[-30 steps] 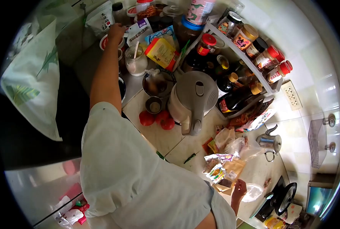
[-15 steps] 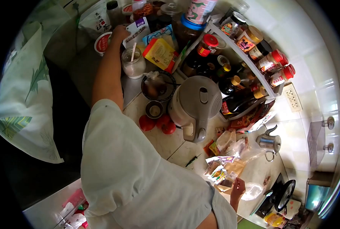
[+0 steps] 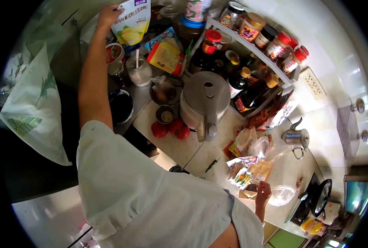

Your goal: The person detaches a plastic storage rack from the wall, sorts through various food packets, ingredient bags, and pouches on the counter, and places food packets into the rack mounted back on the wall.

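The left hand (image 3: pixel 108 16) holds a printed stand-up pouch (image 3: pixel 131 35) with a purple top and a yellow picture. The fingers are closed on its upper left edge, and the pouch hangs or stands close to upright, to the right of the hand. Whether its base bears on anything cannot be determined. The left arm is extended towards the back of the work area.

Below the pouch is a round tub (image 3: pixel 115 53) with a red-and-white label. Nearer the person is a glass jar (image 3: pixel 139 71) of white contents with a spoon handle upright in it. To the pouch's right lie a blue packet (image 3: pixel 164 38) and a yellow-and-red packet (image 3: pixel 165 57).

The right hand (image 3: pixel 263 194) is well apart from the pouch, low over the desk (image 3: pixel 200 159). Its fingers are drawn narrow beside a brown paper packet (image 3: pixel 260 170); whether they grip anything cannot be told. A clear plastic bag (image 3: pixel 282 195) lies just to its right.

Between the two hands stand a grey electric kettle (image 3: pixel 204 97), red tomatoes (image 3: pixel 159 129) and a small metal bowl (image 3: pixel 165 114).
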### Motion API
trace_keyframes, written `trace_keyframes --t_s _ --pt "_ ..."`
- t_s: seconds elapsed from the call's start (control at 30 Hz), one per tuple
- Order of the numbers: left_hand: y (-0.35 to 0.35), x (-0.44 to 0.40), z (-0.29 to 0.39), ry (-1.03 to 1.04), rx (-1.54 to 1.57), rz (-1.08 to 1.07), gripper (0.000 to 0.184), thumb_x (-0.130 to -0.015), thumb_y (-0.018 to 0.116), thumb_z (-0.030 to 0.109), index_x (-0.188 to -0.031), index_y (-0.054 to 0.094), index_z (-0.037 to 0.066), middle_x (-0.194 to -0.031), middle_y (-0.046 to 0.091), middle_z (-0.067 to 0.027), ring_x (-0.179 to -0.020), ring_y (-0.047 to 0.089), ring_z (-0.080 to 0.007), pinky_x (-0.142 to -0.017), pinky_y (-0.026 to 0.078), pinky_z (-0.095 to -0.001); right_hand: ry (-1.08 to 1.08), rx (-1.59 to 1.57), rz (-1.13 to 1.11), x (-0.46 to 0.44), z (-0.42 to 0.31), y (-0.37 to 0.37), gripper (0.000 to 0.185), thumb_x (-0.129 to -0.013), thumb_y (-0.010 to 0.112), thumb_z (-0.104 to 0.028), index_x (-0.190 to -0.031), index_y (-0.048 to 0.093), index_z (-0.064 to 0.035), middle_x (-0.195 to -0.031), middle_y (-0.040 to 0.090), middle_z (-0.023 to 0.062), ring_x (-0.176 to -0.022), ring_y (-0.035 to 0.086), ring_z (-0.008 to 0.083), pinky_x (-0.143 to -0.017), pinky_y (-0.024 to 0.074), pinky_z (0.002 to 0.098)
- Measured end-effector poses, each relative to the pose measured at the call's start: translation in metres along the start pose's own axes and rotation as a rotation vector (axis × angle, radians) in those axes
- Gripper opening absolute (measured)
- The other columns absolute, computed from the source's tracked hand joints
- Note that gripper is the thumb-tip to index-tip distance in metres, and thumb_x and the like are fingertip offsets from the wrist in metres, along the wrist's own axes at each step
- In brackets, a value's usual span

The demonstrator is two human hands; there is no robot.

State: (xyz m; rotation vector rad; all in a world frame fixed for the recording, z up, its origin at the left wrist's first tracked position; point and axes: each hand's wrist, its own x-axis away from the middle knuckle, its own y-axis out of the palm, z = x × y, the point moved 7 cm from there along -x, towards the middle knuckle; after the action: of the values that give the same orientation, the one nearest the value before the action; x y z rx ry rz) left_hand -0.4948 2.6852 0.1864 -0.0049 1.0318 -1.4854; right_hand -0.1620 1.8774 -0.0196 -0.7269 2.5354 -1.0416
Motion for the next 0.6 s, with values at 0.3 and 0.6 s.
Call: trace_keyframes --t_s 0.3,0.6 --pt "-0.05 0.092 0.255 0.347 -0.07 -0.107 0.032 -0.078 0.055 0.021 -0.101 0.055 -0.001 -0.093 0.056 -0.0134 -0.081 0.053 -0.0199 -0.072 0.042 -0.0301 0.09 -0.073 0.047 0.01 0.016 -0.023 0.01 -0.077 0.059 -0.014 -0.081 0.058 -0.0043 -0.076 0.055 0.0097 -0.068 0.055 0.0237 -0.06 0.0434 0.0303" --pt "-0.003 0.251 0.456 0.546 0.332 -0.426 0.015 -0.074 0.058 0.007 -0.073 0.053 -0.007 -0.065 0.051 -0.01 -0.059 0.044 -0.0162 -0.056 0.038 -0.0304 -0.117 -0.074 0.217 0.062 0.086 -0.086 0.01 -0.075 0.055 -0.003 -0.085 0.057 -0.0042 -0.078 0.056 0.0096 -0.063 0.056 0.0234 -0.056 0.0454 0.03"
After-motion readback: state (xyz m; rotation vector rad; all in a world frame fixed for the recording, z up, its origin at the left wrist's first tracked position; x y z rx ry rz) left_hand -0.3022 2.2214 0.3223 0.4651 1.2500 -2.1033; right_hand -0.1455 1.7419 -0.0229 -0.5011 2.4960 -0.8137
